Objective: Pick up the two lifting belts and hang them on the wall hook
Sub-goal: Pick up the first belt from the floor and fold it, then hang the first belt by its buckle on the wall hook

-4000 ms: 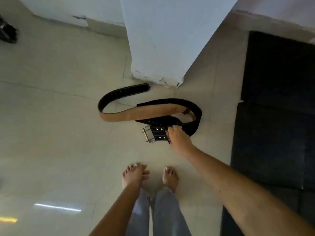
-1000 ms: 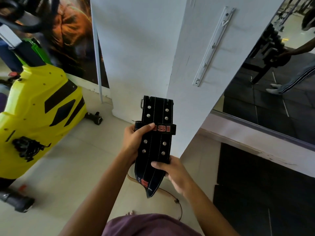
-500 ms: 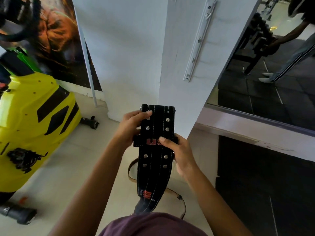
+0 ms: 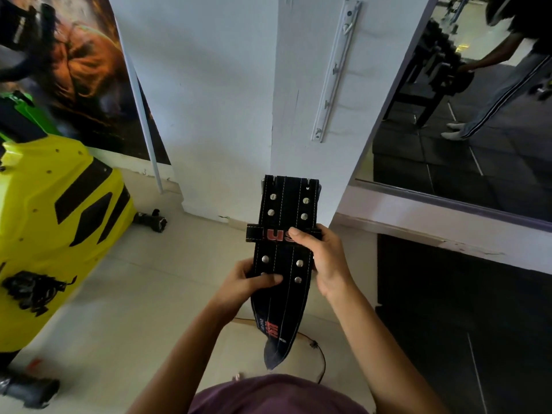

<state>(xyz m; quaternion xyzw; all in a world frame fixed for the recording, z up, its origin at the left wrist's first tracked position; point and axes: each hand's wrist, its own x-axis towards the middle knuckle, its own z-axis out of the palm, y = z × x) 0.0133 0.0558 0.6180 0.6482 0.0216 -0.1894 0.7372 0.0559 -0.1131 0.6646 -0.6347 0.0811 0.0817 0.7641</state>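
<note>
Bare forearms, bare left hand (image 4: 245, 286), bare right hand (image 4: 324, 264), maroon-purple garment (image 4: 277, 395) at the torso

black lifting belt (image 4: 285, 249), both hands gripping

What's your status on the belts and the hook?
Both hands shut on black belt: left hand low, right hand at the keeper loop. Hook rail above on pillar, bare. Path up clear.

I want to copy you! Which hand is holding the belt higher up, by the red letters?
The right hand, with its thumb on the red-lettered loop of the black belt. The left hand holds lower down.
</note>
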